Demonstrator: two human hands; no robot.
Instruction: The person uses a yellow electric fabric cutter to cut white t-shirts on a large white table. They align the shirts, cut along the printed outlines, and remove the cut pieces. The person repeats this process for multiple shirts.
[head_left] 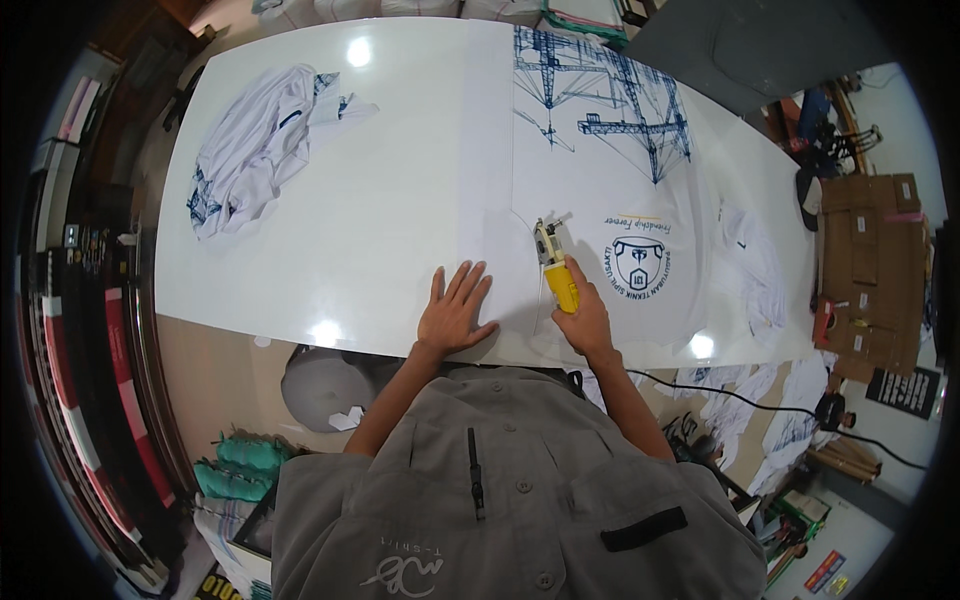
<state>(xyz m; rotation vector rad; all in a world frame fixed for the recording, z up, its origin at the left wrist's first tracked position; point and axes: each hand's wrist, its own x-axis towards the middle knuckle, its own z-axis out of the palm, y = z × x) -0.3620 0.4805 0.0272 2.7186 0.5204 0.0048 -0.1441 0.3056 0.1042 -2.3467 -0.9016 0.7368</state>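
Observation:
My right hand [587, 318] is wrapped round the yellow body of a handheld electric fabric cutter [562, 283], whose metal head points away from me. The cutter rests on white printed fabric [640, 195] with blue crane drawings and a round emblem. A cut line runs through the cloth from the cutter's head toward the far edge. To the left of the cutter, my left hand [458, 308] lies flat with its fingers spread, pressing on the pale sheet near the table's front edge.
The cloth lies on a glossy white table [360, 200]. A crumpled heap of printed fabric [260, 150] sits at its far left, and a loose white piece [752, 265] at the right. A black cable [720, 396] trails right. Cardboard boxes [870, 270] stand beyond the right end.

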